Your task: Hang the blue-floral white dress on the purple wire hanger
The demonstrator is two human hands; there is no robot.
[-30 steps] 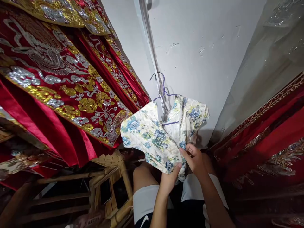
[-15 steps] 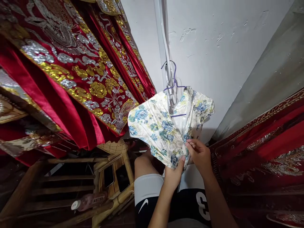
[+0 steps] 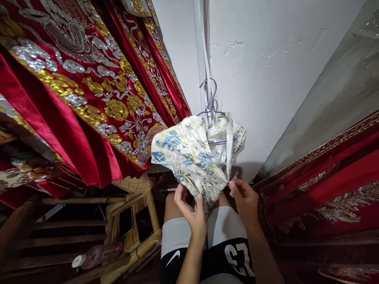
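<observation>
A cream garment with blue flowers [image 3: 195,157] hangs on a purple wire hanger [image 3: 211,103] hooked to a white pipe [image 3: 203,55] on the wall. My left hand [image 3: 191,211] pinches the garment's lower left part between thumb and fingers. My right hand [image 3: 244,199] is closed on the garment's right edge at the bottom. Both hands sit just above my knees, in white and black shorts [image 3: 213,246].
Red robes with gold and silver embroidery [image 3: 89,86] hang at the left, more red fabric [image 3: 325,189] at the right. A bamboo stool [image 3: 133,221] with two phones on it stands at lower left. A white wall [image 3: 260,71] is behind the garment.
The garment has been bunched and drawn leftward. My left hand has shifted left and lower along the cloth, and my right hand now grips the right edge.
</observation>
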